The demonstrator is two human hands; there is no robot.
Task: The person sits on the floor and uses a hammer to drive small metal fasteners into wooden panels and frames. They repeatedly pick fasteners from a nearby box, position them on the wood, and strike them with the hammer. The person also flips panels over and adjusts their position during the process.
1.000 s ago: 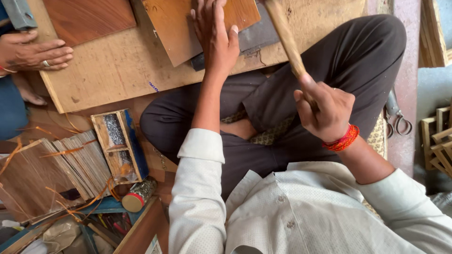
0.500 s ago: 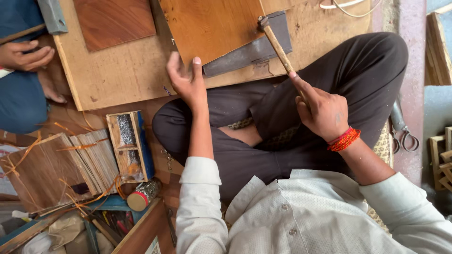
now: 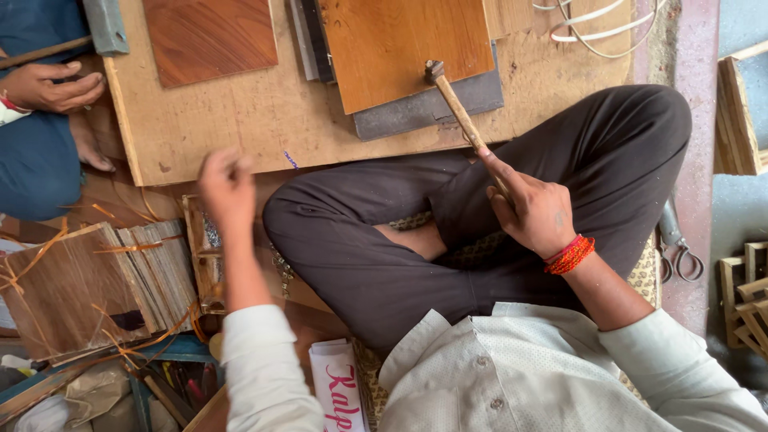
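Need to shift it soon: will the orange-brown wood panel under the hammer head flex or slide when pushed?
The wood panel looks thin, flat and rigid, so probably stiff and light. It overhangs a grey slab, so an edge push may tip it. The hammer head rests on it, likely resisting sliding.

Reddish veneer panel [image 3: 210, 38] flat on a plywood work board [image 3: 240, 128], upper left. Bundled veneer strips [image 3: 96, 280] tied with orange string at lower left, beside a small wooden tray [image 3: 200, 264]. Metal pliers [image 3: 678, 248] on the floor at right, near stacked wooden frames [image 3: 748, 296]. White cord [image 3: 592, 24] looped at the board's top edge. Co-worker's hand [image 3: 52, 86] resting on a blue-trousered knee, far left.
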